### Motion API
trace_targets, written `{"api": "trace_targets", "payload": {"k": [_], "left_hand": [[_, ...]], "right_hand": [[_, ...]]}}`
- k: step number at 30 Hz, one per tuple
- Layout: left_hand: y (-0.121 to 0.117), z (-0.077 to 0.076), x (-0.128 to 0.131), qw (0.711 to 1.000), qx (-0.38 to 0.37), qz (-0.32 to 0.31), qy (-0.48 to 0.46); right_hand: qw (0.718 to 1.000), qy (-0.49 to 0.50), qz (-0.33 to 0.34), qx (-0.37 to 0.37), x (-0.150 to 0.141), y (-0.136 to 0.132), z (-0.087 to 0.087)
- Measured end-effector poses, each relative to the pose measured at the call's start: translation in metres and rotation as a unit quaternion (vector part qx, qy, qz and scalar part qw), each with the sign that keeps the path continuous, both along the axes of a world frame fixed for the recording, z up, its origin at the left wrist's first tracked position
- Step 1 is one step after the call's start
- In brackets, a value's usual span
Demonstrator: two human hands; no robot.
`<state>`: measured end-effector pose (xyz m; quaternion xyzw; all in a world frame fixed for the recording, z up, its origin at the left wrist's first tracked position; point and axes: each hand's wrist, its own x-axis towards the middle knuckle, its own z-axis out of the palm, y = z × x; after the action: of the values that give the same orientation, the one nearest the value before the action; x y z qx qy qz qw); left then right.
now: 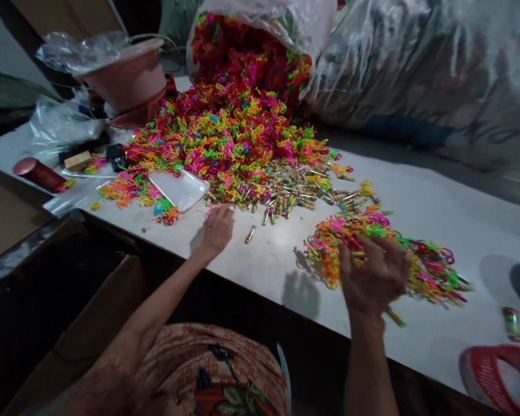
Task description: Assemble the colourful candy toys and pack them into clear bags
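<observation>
My left hand (219,229) is at the near edge of a big heap of small bright plastic pieces (225,138), many with loops. Its fingers are bent together, and whatever they hold is hidden. Just right of it, a small wrapped tube (251,234) lies alone on the white table (260,263). More small shiny tubes (286,193) are bunched along the heap's front. Over a smaller pile of colourful pieces (433,268) hovers my right hand (375,274), slightly blurred, thumb and fingers apart. Nothing shows clearly in its grasp.
A large plastic sack (325,26) spills pieces at the back, beside bulky wrapped bags (416,86). Left stand a pink tub (125,78), a dark red cylinder (39,173) and a clear plastic bag (179,188). A red-and-white container (485,370) sits at the near right.
</observation>
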<state>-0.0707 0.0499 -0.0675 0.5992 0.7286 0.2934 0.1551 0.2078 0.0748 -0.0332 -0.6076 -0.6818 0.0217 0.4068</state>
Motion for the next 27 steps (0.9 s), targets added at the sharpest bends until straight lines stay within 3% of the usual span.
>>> {"api": "trace_targets", "payload": {"k": [2, 4, 6, 8, 11, 15, 17, 19, 21, 23, 25, 27], "left_hand": [[0.012, -0.001, -0.024, 0.994, -0.028, 0.021, 0.104], [0.02, -0.005, -0.039, 0.985, -0.071, 0.009, 0.158], [0.023, -0.008, -0.043, 0.979, -0.095, -0.007, 0.179], [0.021, -0.01, -0.039, 0.978, -0.099, -0.008, 0.184], [0.011, -0.008, -0.029, 0.978, -0.097, -0.013, 0.182], [0.002, -0.001, -0.015, 0.989, -0.101, -0.007, 0.105], [0.001, 0.001, -0.01, 0.993, -0.113, 0.03, 0.019], [0.0, 0.002, -0.004, 0.983, -0.112, 0.057, -0.131], [-0.005, 0.001, 0.003, 0.932, -0.094, 0.058, -0.345], [-0.012, 0.001, 0.011, 0.839, -0.082, 0.048, -0.536], [-0.019, 0.002, 0.019, 0.758, -0.084, 0.053, -0.644], [-0.025, 0.003, 0.027, 0.715, -0.096, 0.059, -0.69]], "right_hand": [[0.99, -0.05, 0.085, -0.1, -0.035, 0.006, -0.005], [0.946, -0.109, 0.156, -0.262, -0.082, 0.007, -0.013], [0.909, -0.176, 0.165, -0.341, -0.122, 0.007, -0.019], [0.892, -0.215, 0.155, -0.366, -0.144, 0.005, -0.022], [0.891, -0.242, 0.148, -0.356, -0.145, -0.002, -0.02], [0.892, -0.242, 0.126, -0.361, -0.121, -0.002, -0.017], [0.901, -0.181, 0.121, -0.374, -0.109, 0.001, -0.02], [0.912, -0.027, 0.139, -0.384, -0.099, 0.004, -0.025], [0.885, 0.197, 0.166, -0.387, -0.093, 0.001, -0.031], [0.818, 0.393, 0.18, -0.379, -0.089, -0.005, -0.035], [0.76, 0.504, 0.176, -0.371, -0.088, -0.013, -0.037], [0.727, 0.55, 0.173, -0.372, -0.088, -0.02, -0.036]]}}
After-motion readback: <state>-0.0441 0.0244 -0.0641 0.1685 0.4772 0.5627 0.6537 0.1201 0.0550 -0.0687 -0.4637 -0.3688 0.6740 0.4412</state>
